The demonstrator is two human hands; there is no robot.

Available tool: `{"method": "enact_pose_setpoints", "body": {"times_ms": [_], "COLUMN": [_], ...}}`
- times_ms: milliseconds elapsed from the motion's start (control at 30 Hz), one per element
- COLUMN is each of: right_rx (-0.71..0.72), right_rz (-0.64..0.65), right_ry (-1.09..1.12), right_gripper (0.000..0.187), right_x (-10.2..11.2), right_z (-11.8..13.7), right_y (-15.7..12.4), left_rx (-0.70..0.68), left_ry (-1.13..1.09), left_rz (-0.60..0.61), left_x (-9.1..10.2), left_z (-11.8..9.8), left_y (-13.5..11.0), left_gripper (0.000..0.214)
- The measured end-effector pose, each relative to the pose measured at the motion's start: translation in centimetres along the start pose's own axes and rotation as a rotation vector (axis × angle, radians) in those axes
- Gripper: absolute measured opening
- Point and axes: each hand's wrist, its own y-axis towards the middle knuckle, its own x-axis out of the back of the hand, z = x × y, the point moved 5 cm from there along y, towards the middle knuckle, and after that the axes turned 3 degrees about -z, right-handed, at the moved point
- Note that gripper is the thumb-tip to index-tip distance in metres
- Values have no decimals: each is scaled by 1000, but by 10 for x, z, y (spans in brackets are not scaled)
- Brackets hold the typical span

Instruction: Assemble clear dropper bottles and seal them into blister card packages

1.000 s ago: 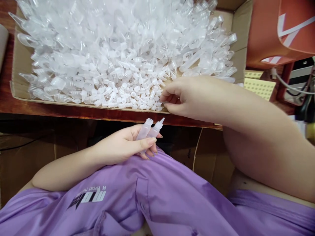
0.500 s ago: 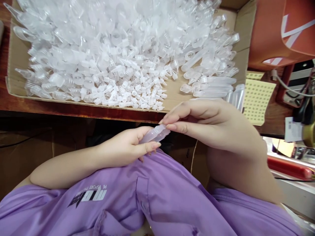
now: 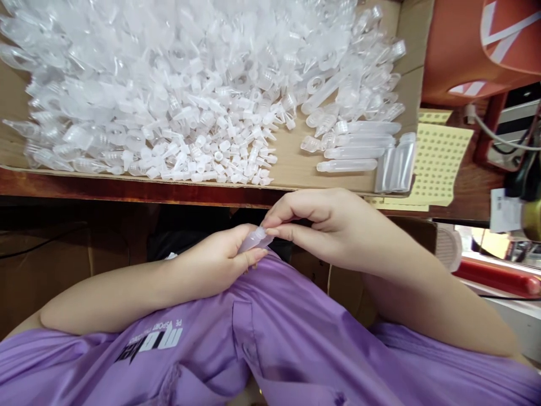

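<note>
My left hand (image 3: pixel 220 254) is wrapped round small translucent plastic bottles (image 3: pixel 256 239), at least two side by side, above my lap. Their necks point up and to the right. My right hand (image 3: pixel 321 225) is closed in a pinch at the neck of one bottle, thumb and forefinger together. What sits between those fingertips, if anything, is too small and hidden to name. Just beyond both hands stands a shallow cardboard box (image 3: pixel 291 179) heaped with clear plastic parts. Small white nozzle tips (image 3: pixel 224 155) lie along its near side.
Several slim translucent bottles (image 3: pixel 346 165) lie in the box's near right corner, beside wider clear tubes (image 3: pixel 395 163). Yellow sticker sheets (image 3: pixel 442 160) lie right of the box. An orange bag (image 3: pixel 456 51) stands behind them. The wooden table edge (image 3: pixel 139 189) runs before me.
Both hands have shifted slightly left and down in view, the right hand uncovering bottles in the box corner. The left hand keeps its hold, and the right fingertips stay at the bottle neck.
</note>
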Motion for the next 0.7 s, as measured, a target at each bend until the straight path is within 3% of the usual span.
{"method": "enact_pose_setpoints", "body": {"times_ms": [233,333,400,433,500,567,700], "right_rx": [106,89,4,-34,-72,-65,51], "right_rz": [-70,-330,-545,-571,-475,-383,-338], "right_ry": [48,-170,-479,-637,-848,-922,-810], "right_gripper": [17,21,25,29,32,25,17], "right_x": [12,45,69,76,79,74,63], "right_z": [7,7,1,-3,-13,-18,-5], "right_y": [-9,-8,-3,2,16,24,18], "left_rx": [12,27,37,42,46,30,12], "left_ry": [-134,-317,-428,-475,-538,-556,-550], "left_rz": [47,75,77,82,90,88,100], "left_x": [2,4,6,7,8,10,13], "left_z": [-9,-13,-11,-9,-5,-2,-1], "left_y": [-2,-4,-4,-4,-4,-4,-4], "left_gripper": [21,25,29,29,30,29,27]}}
